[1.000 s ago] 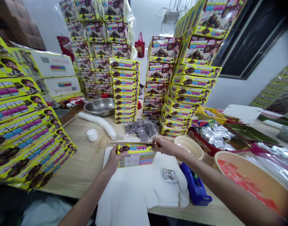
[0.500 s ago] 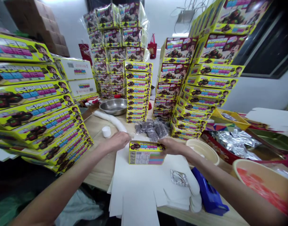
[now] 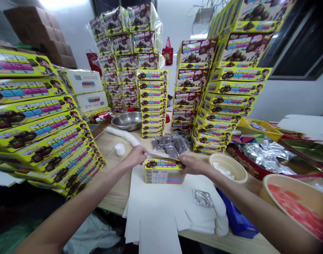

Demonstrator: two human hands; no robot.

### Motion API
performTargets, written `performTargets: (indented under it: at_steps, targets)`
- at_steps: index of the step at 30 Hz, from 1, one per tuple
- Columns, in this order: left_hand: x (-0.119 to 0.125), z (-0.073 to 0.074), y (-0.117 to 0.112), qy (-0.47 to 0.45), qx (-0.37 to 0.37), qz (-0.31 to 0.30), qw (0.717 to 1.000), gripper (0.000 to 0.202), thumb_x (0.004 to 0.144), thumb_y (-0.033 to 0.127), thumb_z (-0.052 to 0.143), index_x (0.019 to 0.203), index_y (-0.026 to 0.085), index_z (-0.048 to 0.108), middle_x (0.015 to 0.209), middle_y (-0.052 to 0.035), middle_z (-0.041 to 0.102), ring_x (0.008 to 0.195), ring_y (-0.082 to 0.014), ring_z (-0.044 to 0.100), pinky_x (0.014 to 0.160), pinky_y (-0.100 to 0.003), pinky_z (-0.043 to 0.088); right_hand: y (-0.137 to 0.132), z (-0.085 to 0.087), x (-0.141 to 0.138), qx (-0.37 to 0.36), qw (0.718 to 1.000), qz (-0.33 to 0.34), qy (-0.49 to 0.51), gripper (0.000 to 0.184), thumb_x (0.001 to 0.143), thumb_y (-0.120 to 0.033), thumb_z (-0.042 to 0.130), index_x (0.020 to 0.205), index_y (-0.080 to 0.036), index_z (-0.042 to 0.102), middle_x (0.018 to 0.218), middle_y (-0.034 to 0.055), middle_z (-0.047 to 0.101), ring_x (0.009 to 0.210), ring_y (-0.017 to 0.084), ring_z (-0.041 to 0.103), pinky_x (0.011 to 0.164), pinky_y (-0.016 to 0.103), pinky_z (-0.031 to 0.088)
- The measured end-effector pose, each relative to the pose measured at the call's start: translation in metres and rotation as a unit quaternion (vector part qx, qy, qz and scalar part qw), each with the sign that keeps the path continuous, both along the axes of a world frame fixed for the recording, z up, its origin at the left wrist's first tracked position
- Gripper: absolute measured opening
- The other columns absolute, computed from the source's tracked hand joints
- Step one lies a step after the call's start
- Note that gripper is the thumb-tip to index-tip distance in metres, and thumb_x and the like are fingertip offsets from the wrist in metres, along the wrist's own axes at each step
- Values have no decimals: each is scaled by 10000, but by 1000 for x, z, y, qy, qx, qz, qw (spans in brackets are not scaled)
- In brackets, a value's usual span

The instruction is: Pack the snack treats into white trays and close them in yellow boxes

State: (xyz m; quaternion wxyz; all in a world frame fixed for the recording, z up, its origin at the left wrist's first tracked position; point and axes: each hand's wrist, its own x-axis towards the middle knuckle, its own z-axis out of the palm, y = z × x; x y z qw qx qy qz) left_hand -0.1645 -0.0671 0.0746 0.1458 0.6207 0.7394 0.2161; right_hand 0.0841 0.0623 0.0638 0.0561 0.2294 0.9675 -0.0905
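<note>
A small yellow printed box (image 3: 164,176) stands on a pile of white card sheets (image 3: 156,204) in front of me. My left hand (image 3: 137,156) is closed at the box's upper left, thumb and finger pinching a pale flap (image 3: 156,155) along its top. At the other end, my right hand (image 3: 191,164) grips the upper right corner of the box; some of its fingers are hidden behind it. Just beyond the box lie several dark wrapped packets (image 3: 174,144). A silvery sachet (image 3: 202,198) rests on the card to the right.
Tall stacks of yellow boxes rise at the left (image 3: 45,123), in the middle (image 3: 153,102) and at the right (image 3: 217,116). A steel basin (image 3: 127,121) and a white cap (image 3: 120,149) are at left. Tubs (image 3: 267,180), a blue object (image 3: 238,218) and foil packets (image 3: 267,155) crowd the right.
My left hand has shifted slightly, and the pale flap between its fingers now shows more clearly, tilted up. My right hand keeps its place on the box. The view has turned a little.
</note>
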Motion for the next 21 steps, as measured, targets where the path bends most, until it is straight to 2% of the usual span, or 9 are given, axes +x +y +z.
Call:
performTargets:
  at_steps: [3,6,8,10,13,16,18,19,21]
  targets:
    - [8,-8,-11,58,24,-8,998,237,741,117,426,764,121,662,674,-97,625,743,-243,625,713,-352,463,-5,-14,5,14,1000,0,28,301,740,-296,634,971,-137,525,960,106,612,849,221,581,662,257,389]
    - [12,-32,-39,129,76,-69,986,328,822,251,479,1095,128,613,1041,-180,614,1032,-307,557,871,-436,428,-14,-35,11,73,994,-26,79,456,775,-316,613,1153,-131,435,1082,139,556,873,230,584,672,279,414]
    - [11,-47,-58,197,124,-110,966,574,800,377,570,1316,158,447,1325,-210,439,1254,-352,371,988,-507,337,-19,-47,11,112,988,-34,104,603,769,-317,624,1270,-138,339,1161,156,510,926,249,574,689,297,431]
    - [12,-53,-65,254,143,-121,949,717,761,422,627,1380,180,359,1432,-210,297,1342,-387,199,1041,-592,207,-24,-52,8,116,985,-32,123,668,762,-309,631,1313,-140,293,1186,158,490,971,262,560,719,316,446]
    - [24,-46,-48,292,112,-159,937,644,762,312,640,1355,241,399,1401,-182,349,1321,-372,250,1038,-620,171,-33,-51,0,79,980,-69,171,627,765,-338,624,1285,-128,343,1181,162,484,974,269,557,767,358,463]
    - [48,-35,-9,269,74,-230,932,574,787,162,571,1327,304,440,1225,-136,500,1144,-294,460,953,-483,367,-48,-51,12,7,957,-110,268,730,725,-331,668,1333,-157,305,1326,176,372,1103,273,497,849,376,457]
    - [64,-32,14,234,71,-250,937,505,814,148,526,1294,298,492,1053,-115,560,1001,-260,522,857,-393,428,-62,-55,43,-63,924,-127,355,779,728,-310,671,1376,-203,253,1423,165,253,1139,238,478,840,342,470]
    - [70,-32,22,215,74,-251,941,464,827,161,514,1273,286,521,979,-106,570,950,-250,531,826,-369,433,-69,-58,66,-89,901,-147,399,722,750,-312,651,1364,-218,285,1430,152,250,1121,218,493,817,321,478]
    - [77,-35,32,176,80,-249,949,411,839,200,515,1242,270,557,905,-92,570,904,-239,530,802,-345,425,-84,-67,123,-91,847,-232,470,421,812,-339,578,1200,-205,484,1310,123,424,1009,189,545,754,291,482]
